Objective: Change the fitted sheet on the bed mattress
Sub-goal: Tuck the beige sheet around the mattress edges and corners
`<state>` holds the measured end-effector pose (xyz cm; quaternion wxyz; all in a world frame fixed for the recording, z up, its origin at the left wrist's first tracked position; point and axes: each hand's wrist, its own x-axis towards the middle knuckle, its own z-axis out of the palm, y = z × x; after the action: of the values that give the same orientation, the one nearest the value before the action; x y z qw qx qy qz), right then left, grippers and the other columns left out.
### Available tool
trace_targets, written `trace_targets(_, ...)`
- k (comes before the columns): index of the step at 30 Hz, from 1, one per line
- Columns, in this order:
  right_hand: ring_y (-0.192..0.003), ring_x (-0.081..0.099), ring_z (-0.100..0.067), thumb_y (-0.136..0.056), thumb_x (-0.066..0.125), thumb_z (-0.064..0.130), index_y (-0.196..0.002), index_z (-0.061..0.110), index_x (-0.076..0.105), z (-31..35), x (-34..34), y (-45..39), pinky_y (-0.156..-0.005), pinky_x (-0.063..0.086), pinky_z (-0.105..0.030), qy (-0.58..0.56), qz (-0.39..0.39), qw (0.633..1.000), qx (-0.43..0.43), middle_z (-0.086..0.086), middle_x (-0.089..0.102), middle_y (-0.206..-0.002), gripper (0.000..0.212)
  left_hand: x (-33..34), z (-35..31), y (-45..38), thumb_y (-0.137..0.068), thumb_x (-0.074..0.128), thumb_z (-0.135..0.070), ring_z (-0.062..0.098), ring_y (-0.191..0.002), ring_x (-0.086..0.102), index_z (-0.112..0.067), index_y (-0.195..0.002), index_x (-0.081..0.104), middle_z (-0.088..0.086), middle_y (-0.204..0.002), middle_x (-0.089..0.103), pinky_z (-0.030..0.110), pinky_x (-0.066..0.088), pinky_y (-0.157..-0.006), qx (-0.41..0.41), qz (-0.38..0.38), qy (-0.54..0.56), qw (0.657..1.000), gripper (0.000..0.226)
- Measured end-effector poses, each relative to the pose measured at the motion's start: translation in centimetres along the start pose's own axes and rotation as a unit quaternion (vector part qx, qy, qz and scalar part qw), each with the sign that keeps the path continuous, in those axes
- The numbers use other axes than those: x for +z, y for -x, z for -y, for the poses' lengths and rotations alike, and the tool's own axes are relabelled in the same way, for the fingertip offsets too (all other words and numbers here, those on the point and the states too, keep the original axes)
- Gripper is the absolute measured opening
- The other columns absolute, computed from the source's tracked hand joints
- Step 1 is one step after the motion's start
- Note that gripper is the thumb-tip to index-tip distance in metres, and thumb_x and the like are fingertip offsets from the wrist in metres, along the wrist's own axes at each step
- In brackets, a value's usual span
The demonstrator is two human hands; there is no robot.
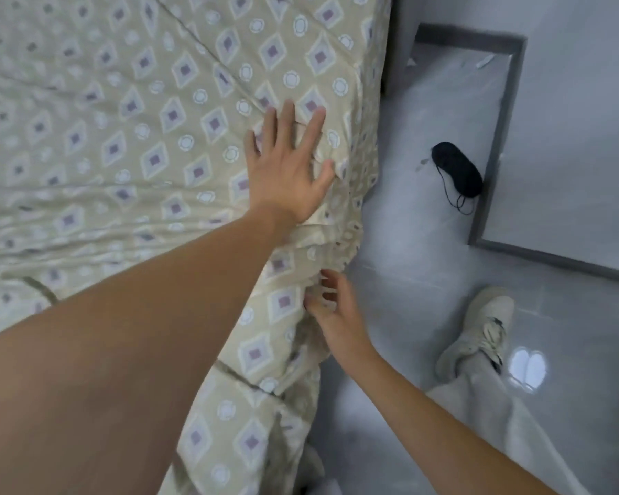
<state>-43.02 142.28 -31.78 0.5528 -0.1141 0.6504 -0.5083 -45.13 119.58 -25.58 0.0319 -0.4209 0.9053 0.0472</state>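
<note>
The left hand [288,162] lies flat, fingers spread, pinning the sheet [129,144] beneath it at the mattress corner; the right hand [331,305] just below pinches the gathered edge; best pull down evenly.

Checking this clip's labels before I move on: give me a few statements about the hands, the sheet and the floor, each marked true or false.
1. The left hand lies flat on the patterned sheet with fingers spread. True.
2. The right hand is resting on the floor. False: it is at the bunched sheet on the side of the mattress corner.
3. A black object lies on the floor beside the bed. True.
4. The person is barefoot. False: a pale shoe is visible.
</note>
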Motion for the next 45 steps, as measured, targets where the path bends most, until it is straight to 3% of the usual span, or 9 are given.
trace_targets(5, -0.134, 0.046, -0.009, -0.090, 0.072, 0.057, -0.145, 0.040, 0.046, -5.7, 2.3, 7.7, -0.115, 0.041, -0.036, 0.090, -0.095, 0.991, 0.023, 0.014, 0.041, -0.143, 0.063, 0.7, 2.8, 14.4, -0.102, 0.029, -0.067, 0.029, -0.162, -0.002, -0.038, -0.167, 0.006, 0.006, -0.176, 0.000, 0.059, 0.008, -0.128, 0.040, 0.018, 0.013, 0.999, 0.074)
trace_targets(10, -0.140, 0.053, -0.018, -0.070, 0.070, 0.086, -0.160, 0.036, 0.034, -10.5, 3.3, 11.5, -0.114, 0.047, -0.049, -0.121, -0.097, 0.967, 0.202, 0.005, 0.051, -0.156, 0.109, 0.9, 3.8, 28.7, -0.099, 0.040, -0.063, 0.029, -0.162, -0.010, -0.039, -0.167, 0.003, 0.005, -0.176, -0.009, 0.063, 0.007, -0.127, 0.040, 0.055, 0.023, 0.997, 0.081)
trace_targets(13, -0.098, 0.072, -0.013, -0.098, 0.067, 0.054, -0.152, 0.030, 0.049, -12.4, 4.1, 13.4, -0.078, 0.060, -0.034, -0.167, 0.013, 0.949, 0.267, 0.002, 0.071, -0.121, 0.061, 1.8, 3.4, 34.7, -0.097, 0.048, -0.058, 0.033, -0.162, -0.008, -0.034, -0.168, 0.011, 0.012, -0.175, -0.004, 0.065, 0.010, -0.126, 0.064, 0.054, 0.000, 0.997, 0.083)
trace_targets(18, -0.104, 0.076, -0.017, -0.074, 0.086, 0.053, -0.129, 0.030, 0.069, -15.0, 5.6, 12.6, -0.096, 0.061, -0.047, -0.060, 0.036, 0.974, 0.217, 0.002, 0.079, -0.114, 0.062, 2.9, 3.5, 35.3, -0.101, 0.045, -0.050, 0.029, -0.162, -0.005, -0.035, -0.167, 0.017, 0.010, -0.176, 0.003, 0.062, 0.009, -0.127, 0.058, 0.016, 0.011, 0.998, 0.073)
trace_targets(25, -0.106, 0.076, -0.030, -0.089, 0.077, 0.024, -0.120, 0.013, 0.077, -16.9, 3.2, 13.0, -0.102, 0.058, -0.050, -0.137, 0.073, 0.970, 0.188, -0.012, 0.080, -0.110, 0.034, 1.7, 3.9, 35.6, -0.104, 0.039, -0.049, 0.025, -0.162, -0.002, -0.038, -0.166, 0.017, 0.005, -0.176, 0.005, 0.057, 0.007, -0.128, 0.063, 0.016, 0.009, 0.998, 0.067)
trace_targets(31, -0.092, 0.075, -0.025, -0.101, 0.068, 0.026, -0.102, 0.013, 0.075, -19.7, 0.7, 12.4, -0.089, 0.059, -0.042, 0.013, -0.095, 0.989, 0.114, -0.006, 0.078, -0.095, 0.015, 0.4, 4.0, 35.9, -0.100, 0.042, -0.055, 0.025, -0.162, 0.001, -0.037, -0.166, 0.021, 0.004, -0.175, 0.008, 0.062, 0.007, -0.126, 0.096, 0.023, -0.033, 0.995, 0.071)
trace_targets(37, -0.067, 0.063, -0.016, -0.102, 0.066, 0.031, -0.078, 0.026, 0.063, -24.7, 1.0, 8.6, -0.067, 0.050, -0.037, 0.092, -0.140, 0.980, 0.108, 0.003, 0.067, -0.073, 0.025, 1.2, 3.1, 35.1, -0.098, 0.047, -0.055, 0.026, -0.162, 0.006, -0.036, -0.163, 0.034, 0.003, -0.174, 0.014, 0.064, 0.009, -0.125, 0.116, -0.004, -0.053, 0.992, 0.069)
trace_targets(42, -0.088, 0.072, -0.031, -0.101, 0.066, 0.040, -0.096, 0.019, 0.075, -29.7, 1.3, 4.7, -0.073, 0.054, -0.038, 0.131, -0.162, 0.969, 0.134, -0.006, 0.076, -0.089, 0.024, 2.3, 3.1, 35.1, -0.095, 0.053, -0.052, 0.028, -0.162, 0.009, -0.034, -0.161, 0.037, 0.004, -0.174, 0.018, 0.064, 0.011, -0.125, 0.145, -0.026, -0.062, 0.987, 0.070)
trace_targets(45, -0.092, 0.070, -0.038, -0.102, 0.065, 0.030, -0.078, 0.015, 0.061, -32.0, 1.4, 3.7, -0.071, 0.047, -0.040, 0.157, -0.204, 0.951, 0.172, -0.017, 0.072, -0.090, 0.028, 2.9, 3.1, 35.3, -0.093, 0.056, -0.050, 0.029, -0.161, 0.011, -0.033, -0.160, 0.041, 0.005, -0.173, 0.019, 0.064, 0.012, -0.124, 0.151, -0.037, -0.049, 0.987, 0.071)
